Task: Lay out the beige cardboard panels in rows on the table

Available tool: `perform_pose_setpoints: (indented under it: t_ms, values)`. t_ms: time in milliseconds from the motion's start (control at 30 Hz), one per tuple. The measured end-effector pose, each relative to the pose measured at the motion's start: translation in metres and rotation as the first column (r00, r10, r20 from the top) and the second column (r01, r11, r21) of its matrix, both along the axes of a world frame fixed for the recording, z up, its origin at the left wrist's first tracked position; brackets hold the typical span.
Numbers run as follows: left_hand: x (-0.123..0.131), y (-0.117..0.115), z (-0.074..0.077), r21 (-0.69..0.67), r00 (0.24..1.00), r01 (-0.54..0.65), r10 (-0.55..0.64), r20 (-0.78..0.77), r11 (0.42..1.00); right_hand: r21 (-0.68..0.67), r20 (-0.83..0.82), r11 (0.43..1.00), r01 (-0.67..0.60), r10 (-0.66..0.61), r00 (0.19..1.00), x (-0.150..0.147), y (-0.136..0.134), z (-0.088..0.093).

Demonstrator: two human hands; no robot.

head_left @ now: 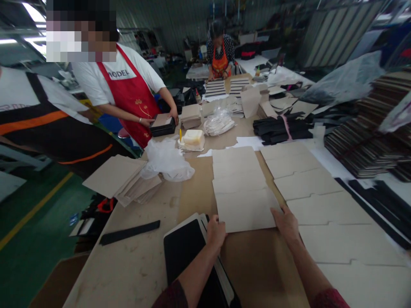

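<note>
A light grey cardboard sheet (245,209) lies at the front of an overlapping column of similar sheets (236,162). My left hand (217,232) grips its near left corner, fingers curled over the edge. On the opposite side, my right hand (287,222) pinches the right edge between thumb and fingers. Under my left forearm is a stack of black rounded-corner panels (184,248) with pale edges. Right of my right hand runs a second column of overlapping grey sheets (334,218).
A black strip (130,232), a pile of loose cardboard (118,175) and a crumpled plastic bag (167,160) lie left. Bundled black strips (279,127) and tall board stacks (366,137) stand right. A co-worker in a red apron (133,94) handles a dark stack; others are nearby.
</note>
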State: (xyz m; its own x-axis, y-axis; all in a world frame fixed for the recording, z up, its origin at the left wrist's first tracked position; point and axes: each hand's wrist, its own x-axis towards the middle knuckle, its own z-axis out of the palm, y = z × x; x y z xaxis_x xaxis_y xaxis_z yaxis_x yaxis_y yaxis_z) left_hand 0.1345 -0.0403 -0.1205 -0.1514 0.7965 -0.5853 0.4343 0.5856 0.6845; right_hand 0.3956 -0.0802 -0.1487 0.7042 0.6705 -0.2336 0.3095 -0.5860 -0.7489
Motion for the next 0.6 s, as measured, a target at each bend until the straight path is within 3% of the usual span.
perform_pose_setpoints:
  t_ms: [267,467,600]
  values:
    - [-0.002,0.001,0.014,-0.054,0.898,0.272,-0.274,-0.345,0.961,-0.071,0.148,0.996,-0.057,0.067,0.987,0.001,-0.003,-0.021]
    - [-0.002,0.0,0.023,-0.099,0.774,0.435,-0.428,-0.467,0.895,-0.079,0.26,0.995,-0.066,0.084,0.962,-0.002,-0.002,-0.03]
    - [-0.002,-0.003,0.031,-0.057,0.718,0.53,-0.483,-0.501,0.846,-0.049,0.345,0.996,-0.08,0.092,0.934,-0.001,-0.004,-0.024]
